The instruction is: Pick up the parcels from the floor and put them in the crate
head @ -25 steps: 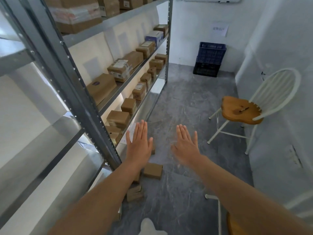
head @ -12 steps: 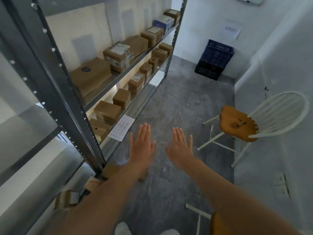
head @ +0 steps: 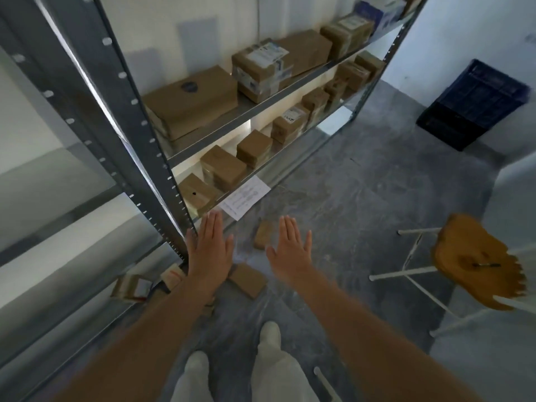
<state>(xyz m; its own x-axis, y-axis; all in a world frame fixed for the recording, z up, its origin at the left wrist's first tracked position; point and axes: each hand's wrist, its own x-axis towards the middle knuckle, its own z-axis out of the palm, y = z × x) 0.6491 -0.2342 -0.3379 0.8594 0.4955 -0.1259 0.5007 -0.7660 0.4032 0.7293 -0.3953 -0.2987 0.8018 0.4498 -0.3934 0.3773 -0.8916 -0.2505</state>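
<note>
Left hand (head: 210,250) and right hand (head: 291,250) hover flat, fingers straight, holding nothing. Parcels (head: 249,280) lie on the floor (head: 362,213) beneath; the crate (head: 475,103) stands well apart. Hazard: the taped parcel (head: 132,287) beside the rack upright (head: 139,134) may be overlooked.

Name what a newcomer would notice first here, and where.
The left hand and right hand reach out flat and empty above small parcels on the grey floor. A metal shelf full of boxes stands at left; a dark blue crate sits at far right.
</note>
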